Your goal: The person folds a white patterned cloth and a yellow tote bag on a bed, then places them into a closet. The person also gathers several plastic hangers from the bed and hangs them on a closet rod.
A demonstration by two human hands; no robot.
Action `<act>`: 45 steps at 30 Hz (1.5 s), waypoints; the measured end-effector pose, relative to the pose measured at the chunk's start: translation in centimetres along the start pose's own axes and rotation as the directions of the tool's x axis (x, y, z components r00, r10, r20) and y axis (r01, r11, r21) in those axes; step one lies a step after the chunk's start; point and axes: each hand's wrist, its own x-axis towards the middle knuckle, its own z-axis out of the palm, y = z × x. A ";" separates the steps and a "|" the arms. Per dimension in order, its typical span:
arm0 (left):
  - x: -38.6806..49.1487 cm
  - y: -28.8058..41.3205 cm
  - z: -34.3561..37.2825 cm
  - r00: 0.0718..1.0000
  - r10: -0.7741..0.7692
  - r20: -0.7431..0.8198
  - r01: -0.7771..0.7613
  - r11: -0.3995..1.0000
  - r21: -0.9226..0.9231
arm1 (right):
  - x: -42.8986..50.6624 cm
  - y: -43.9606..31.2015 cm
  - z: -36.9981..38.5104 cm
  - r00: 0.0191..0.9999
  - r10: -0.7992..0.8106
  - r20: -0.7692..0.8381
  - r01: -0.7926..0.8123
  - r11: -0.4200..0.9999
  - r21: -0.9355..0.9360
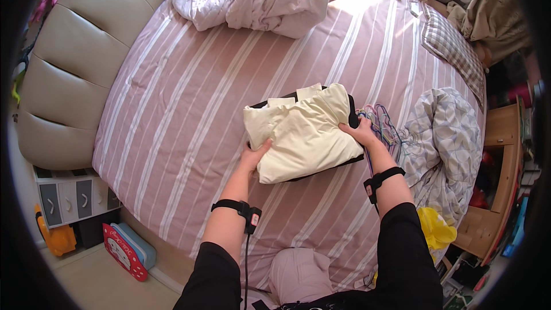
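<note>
A folded cream garment lies on top of black folded cloth, over the pink striped bedsheet. My left hand grips the left side of this stack, thumb on the cream fabric and fingers hidden under the edge. On the right side, my right hand holds the stack the same way, its thumb on top. A bunch of coloured clothes hangers lies just right of my right hand.
A crumpled pale quilt lies at the far edge. To the right are a patterned grey-white cloth, a yellow bag and a checked pillow. A padded headboard borders the left; drawers stand below it.
</note>
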 end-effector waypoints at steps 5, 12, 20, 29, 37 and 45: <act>0.4 0.0 0.1 0.998 -0.046 0.050 0.053 0.986 -0.161 | 2.0 0.9 1.8 0.995 -0.058 -0.077 0.056 0.998 -0.024; -1.0 0.6 0.2 0.969 -0.157 0.189 0.214 0.917 -0.336 | 2.9 2.1 3.1 0.954 -0.260 -0.151 0.287 0.938 0.194; -9.8 -4.3 -0.8 0.940 -0.117 0.320 0.284 0.787 -0.547 | -5.2 2.6 4.1 0.932 0.141 0.334 -0.243 0.927 0.286; -38.1 -10.6 -17.6 0.944 -0.267 0.195 0.330 0.726 -0.604 | -29.1 -0.7 15.5 0.632 0.046 0.774 -0.507 0.780 0.368; -61.2 -21.6 -25.1 0.898 0.182 -0.401 -0.421 0.622 -0.660 | -45.8 -12.1 25.2 0.308 -0.278 0.910 -0.019 0.954 0.298; -86.6 -35.3 -26.8 0.624 0.030 -0.781 -0.725 0.394 -0.565 | -72.5 -15.8 39.0 -0.086 -0.112 0.990 0.312 0.941 0.134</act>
